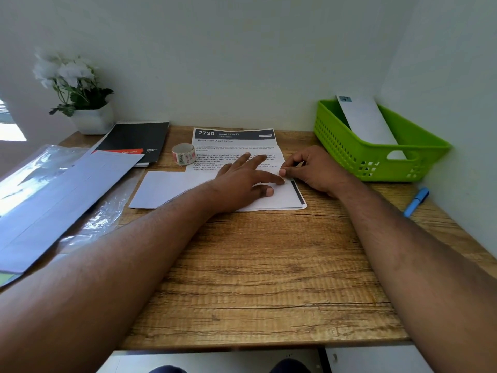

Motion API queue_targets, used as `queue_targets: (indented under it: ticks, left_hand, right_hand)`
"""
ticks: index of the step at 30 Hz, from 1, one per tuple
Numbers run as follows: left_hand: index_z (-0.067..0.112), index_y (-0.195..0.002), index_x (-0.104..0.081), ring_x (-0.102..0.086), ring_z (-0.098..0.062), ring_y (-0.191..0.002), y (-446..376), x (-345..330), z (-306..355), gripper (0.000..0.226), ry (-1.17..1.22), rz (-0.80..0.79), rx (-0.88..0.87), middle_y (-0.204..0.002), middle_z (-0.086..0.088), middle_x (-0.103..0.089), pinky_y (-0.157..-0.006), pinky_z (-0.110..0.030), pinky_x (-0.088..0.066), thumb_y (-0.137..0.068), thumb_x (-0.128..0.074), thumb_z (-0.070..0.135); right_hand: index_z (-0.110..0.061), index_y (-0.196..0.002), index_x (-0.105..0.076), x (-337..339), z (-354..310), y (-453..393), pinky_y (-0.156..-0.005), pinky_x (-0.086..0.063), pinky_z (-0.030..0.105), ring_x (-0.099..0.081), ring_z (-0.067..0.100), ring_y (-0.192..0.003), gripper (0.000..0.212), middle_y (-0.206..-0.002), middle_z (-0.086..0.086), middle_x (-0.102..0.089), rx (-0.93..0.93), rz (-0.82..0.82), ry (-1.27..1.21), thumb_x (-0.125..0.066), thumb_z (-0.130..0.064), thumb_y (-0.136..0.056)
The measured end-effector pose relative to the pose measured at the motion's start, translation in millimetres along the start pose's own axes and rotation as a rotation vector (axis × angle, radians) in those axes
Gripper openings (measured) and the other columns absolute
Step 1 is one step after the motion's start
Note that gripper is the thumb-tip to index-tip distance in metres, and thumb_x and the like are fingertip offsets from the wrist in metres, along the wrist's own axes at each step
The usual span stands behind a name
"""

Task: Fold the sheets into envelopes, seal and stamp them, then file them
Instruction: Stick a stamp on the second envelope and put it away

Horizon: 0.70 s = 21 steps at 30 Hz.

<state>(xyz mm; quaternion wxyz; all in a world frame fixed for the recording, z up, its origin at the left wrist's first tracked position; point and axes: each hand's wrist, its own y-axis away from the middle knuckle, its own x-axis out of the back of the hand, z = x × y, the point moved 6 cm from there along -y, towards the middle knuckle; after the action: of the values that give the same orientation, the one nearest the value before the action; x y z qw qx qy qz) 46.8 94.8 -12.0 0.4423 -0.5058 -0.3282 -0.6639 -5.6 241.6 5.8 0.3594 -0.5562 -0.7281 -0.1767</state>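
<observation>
free: near desk (258,278) | blocked: basket (376,157) right, tape roll (183,154) behind

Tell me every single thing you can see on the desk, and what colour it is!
sheet: one, white with a dark edge strip, folded, desk middle, under both hands
printed page: one, white with a dark header, behind the sheet
tape: one roll, clear with red print, left of the page
notebook: one, black with a red band, back left
plant: one, white flowers in a white pot, back left corner
plastic sleeve: one, clear, far left, with pale envelopes on it, count unclear
basket: one, green, back right
envelope: one, white, standing in the basket
pen: one, blue, right edge
desk: one, brown wood
left hand: flat on the sheet
right hand: pinching the sheet's right edge
</observation>
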Motion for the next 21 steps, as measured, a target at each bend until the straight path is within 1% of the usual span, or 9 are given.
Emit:
queue_targets:
  ticks: [7, 12, 15, 21]
  left_hand:
    - [0.051, -0.138, -0.04, 0.01, -0.022, -0.149, 0.4, 0.4, -0.2, 0.039, 0.012, -0.01, -0.002, -0.163, 0.005, -0.002, -0.117, -0.053, 0.0, -0.099, -0.041, 0.045]
    - [0.052, -0.137, -0.041, 0.006, -0.022, -0.149, -0.8, 0.7, -2.1, 0.038, 0.04, -0.008, 0.001, -0.163, 0.005, -0.006, -0.119, -0.053, -0.002, -0.099, -0.041, 0.046]
    - [0.051, -0.138, -0.041, 0.006, -0.023, -0.149, -0.4, 0.8, -1.3, 0.039, 0.039, -0.007, -0.006, -0.163, 0.005, -0.006, -0.119, -0.053, -0.003, -0.1, -0.041, 0.044]
    - [0.051, -0.137, -0.041, 0.007, -0.023, -0.149, 0.1, 1.1, -2.1, 0.039, 0.063, -0.006, -0.004, -0.163, 0.004, -0.006, -0.12, -0.052, -0.003, -0.099, -0.042, 0.044]
  right_hand:
    - [-0.019, -0.088, -0.075, 0.1, 0.7, 0.1, -0.067, -0.039, 0.023, -0.054, 0.002, -0.076, 0.007, -0.092, -0.009, -0.069, -0.001, 0.007, 0.007, -0.072, -0.023, -0.083]
    - [-0.017, -0.089, -0.076, -0.7, -1.2, -0.5, -0.065, -0.039, 0.02, -0.054, 0.0, -0.076, 0.008, -0.091, -0.008, -0.069, 0.007, 0.005, 0.022, -0.072, -0.022, -0.083]
    - [-0.016, -0.09, -0.076, 0.3, -1.7, -0.1, -0.063, -0.037, 0.018, -0.054, -0.001, -0.073, 0.009, -0.087, -0.009, -0.068, 0.012, 0.007, 0.017, -0.073, -0.02, -0.082]
    - [-0.016, -0.087, -0.076, -0.4, 0.1, -2.5, -0.068, -0.041, 0.018, -0.058, 0.002, -0.082, 0.008, -0.091, -0.007, -0.07, 0.004, 0.023, 0.028, -0.076, -0.019, -0.08]
